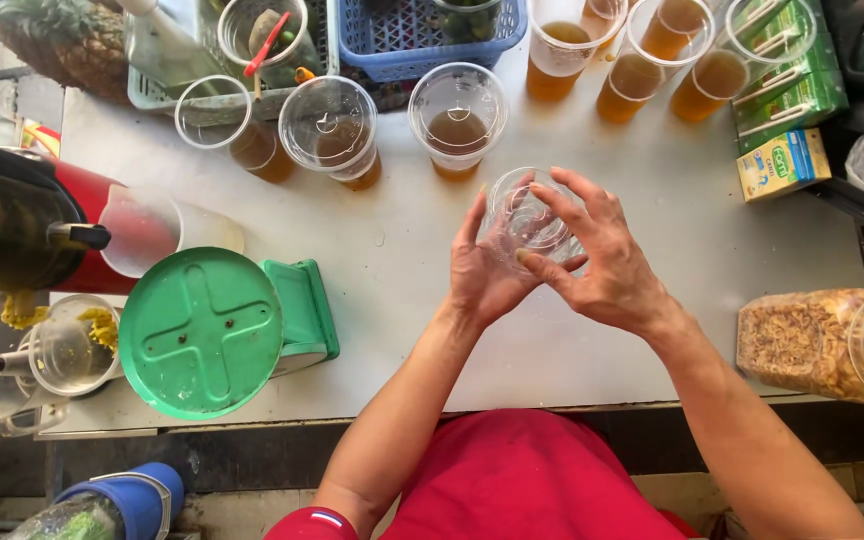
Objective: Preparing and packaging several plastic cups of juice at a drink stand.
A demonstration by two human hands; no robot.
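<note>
Both hands on an empty clear plastic cup

The left hand (480, 275) and right hand (602, 262) close loosely around the clear cup (529, 222), above mid-table. Three far cups (457, 118) hold little brown drink; four far-right cups (636, 85) are fuller.

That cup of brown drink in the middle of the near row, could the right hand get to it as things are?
Probably yes: the cup stands just beyond the right hand with bare table between, but both hands hold a clear lid.
</note>
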